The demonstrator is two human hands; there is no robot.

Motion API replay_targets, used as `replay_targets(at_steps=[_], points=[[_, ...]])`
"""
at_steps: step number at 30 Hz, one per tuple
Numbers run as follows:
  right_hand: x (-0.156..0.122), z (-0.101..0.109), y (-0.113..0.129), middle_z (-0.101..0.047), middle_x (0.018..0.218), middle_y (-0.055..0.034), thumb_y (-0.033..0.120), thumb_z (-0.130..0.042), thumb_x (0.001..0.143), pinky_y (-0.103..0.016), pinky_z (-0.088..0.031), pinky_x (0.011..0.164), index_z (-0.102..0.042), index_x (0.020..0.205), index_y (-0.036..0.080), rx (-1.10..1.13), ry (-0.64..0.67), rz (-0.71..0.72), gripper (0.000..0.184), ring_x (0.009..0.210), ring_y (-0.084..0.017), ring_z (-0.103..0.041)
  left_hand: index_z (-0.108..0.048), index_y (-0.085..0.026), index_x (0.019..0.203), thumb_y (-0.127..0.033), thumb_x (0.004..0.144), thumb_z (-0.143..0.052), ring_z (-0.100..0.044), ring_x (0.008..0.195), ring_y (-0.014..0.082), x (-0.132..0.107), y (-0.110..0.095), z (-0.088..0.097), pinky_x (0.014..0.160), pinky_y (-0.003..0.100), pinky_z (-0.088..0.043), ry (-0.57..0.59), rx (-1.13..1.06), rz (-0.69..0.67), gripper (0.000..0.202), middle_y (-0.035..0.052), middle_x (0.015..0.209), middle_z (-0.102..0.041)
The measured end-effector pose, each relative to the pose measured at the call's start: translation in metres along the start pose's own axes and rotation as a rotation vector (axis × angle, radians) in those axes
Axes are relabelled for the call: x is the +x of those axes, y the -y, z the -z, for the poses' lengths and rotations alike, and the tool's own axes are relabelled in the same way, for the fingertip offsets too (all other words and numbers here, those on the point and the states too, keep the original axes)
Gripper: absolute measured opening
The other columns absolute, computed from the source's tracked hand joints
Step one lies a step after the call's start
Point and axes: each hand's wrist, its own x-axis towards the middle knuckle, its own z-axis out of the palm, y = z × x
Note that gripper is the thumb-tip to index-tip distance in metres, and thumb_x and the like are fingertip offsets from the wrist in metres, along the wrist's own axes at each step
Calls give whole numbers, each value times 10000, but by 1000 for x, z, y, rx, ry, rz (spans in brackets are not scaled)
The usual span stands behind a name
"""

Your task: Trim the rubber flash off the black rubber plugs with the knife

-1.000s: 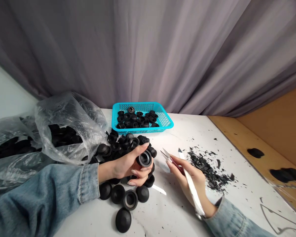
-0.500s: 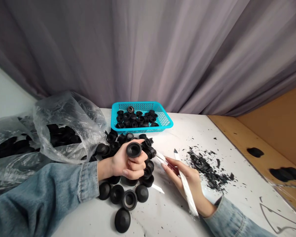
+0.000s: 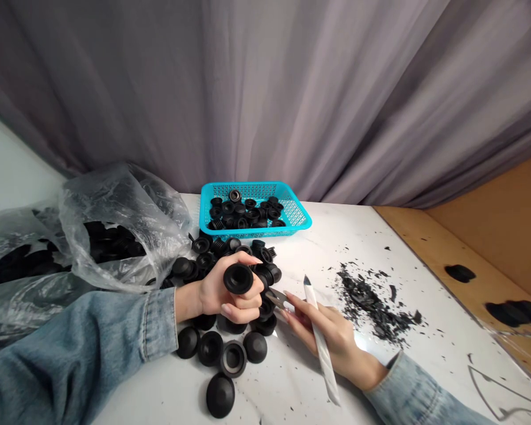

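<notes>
In my left hand [image 3: 230, 289], closed fingers grip a round black rubber plug [image 3: 238, 278], its hollow ringed face turned towards me. My right hand [image 3: 325, 333] is closed on a small two-pronged metal tool [image 3: 279, 300] that looks like tweezers or snips, its tips pointing left, close to my left fingers. Across the same hand lies a slim white-wrapped stick [image 3: 323, 354] with a dark pointed tip, held between thumb and fingers. Many more black rubber plugs [image 3: 233, 358] lie loose under and around my left hand, some dome up, some hollow side up.
A turquoise basket [image 3: 300, 221] at the back contains several black plugs. On the left is a clear plastic bag [image 3: 119, 195] with more black pieces. Black shavings [image 3: 374, 304] are heaped on the white table [image 3: 292, 383] at right, and eyeglasses [image 3: 504, 395] rest at the lower right.
My right hand has shifted slightly left, with the two-pronged tool nearer my left fingers. The wrapped stick has moved left too. In my left hand the plug sits slightly lower.
</notes>
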Motion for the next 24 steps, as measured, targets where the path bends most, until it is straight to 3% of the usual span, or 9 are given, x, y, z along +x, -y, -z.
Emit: replay_targets(at_steps=[5,12,17,24], points=[[0,0,0,-622,563,-7,235,-487,906,-185,-439,425,-626,1035,113,-4,-1,14,226,416,-83,-551,-428,-144,475,-442,763,-478,-330,255,82,3,3,-4,253,174,-180,-59,21,-107,417,-39,385,-296],[4,2,0,-602,565,3,230,-535,871,-187,-465,430,-635,990,140,83,-69,-176,180,430,-92,-554,-490,-118,633,-519,824,-464,-483,362,101,7,9,-5,274,179,-334,-157,119,-174,445,-19,524,-436],[5,4,0,-634,603,-19,251,-504,889,-211,-470,443,-640,1002,151,50,-77,-217,204,444,-107,-562,-525,-118,860,-383,858,-483,-594,545,144,9,7,-9,315,171,-422,-174,181,-325,269,41,749,-554],[7,2,0,-576,543,8,258,-507,884,-195,-465,420,-648,988,138,39,-113,-206,212,417,-96,-538,-499,-134,913,-285,860,-493,-629,664,177,8,6,-12,345,173,-472,-200,214,-357,160,80,880,-594]])
